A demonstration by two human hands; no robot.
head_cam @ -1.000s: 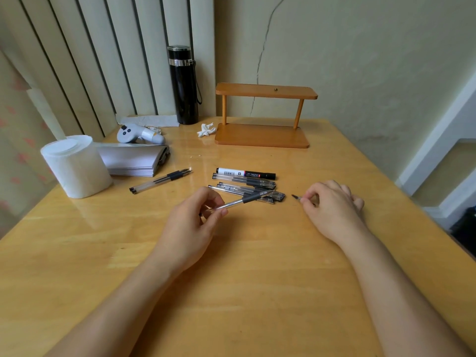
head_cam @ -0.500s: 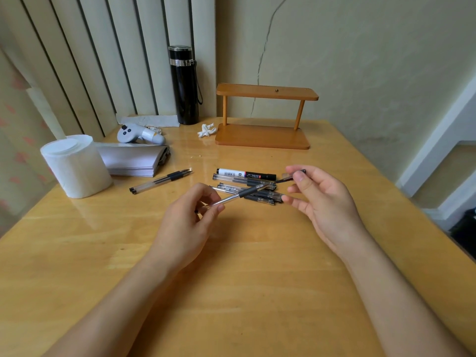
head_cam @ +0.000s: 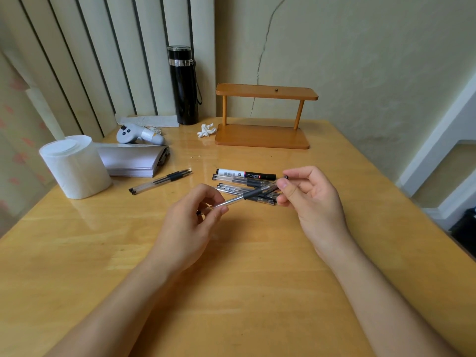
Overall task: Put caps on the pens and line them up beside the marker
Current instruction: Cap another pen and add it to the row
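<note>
My left hand (head_cam: pixel 190 222) pinches the back end of a clear pen (head_cam: pixel 239 199) with a black grip, holding it tilted above the table. My right hand (head_cam: pixel 309 199) holds a small cap (head_cam: pixel 279 182) between thumb and fingers right at the pen's tip end. Behind them, a white and black marker (head_cam: pixel 244 173) lies flat, with several capped clear pens (head_cam: pixel 242 179) in a row against its near side. Two uncapped pens (head_cam: pixel 161 181) lie together to the left.
On the wooden table (head_cam: pixel 231 292), a white paper roll (head_cam: pixel 73 168) stands at left beside a stack of paper (head_cam: pixel 131 161) and a grey controller (head_cam: pixel 137 134). A black flask (head_cam: pixel 183 85), a crumpled tissue (head_cam: pixel 206 130) and a small wooden shelf (head_cam: pixel 264 117) stand at the back.
My right hand lifted a cap off the table and brought it left to the tip of the pen. My left hand kept the pen raised, shifting slightly.
</note>
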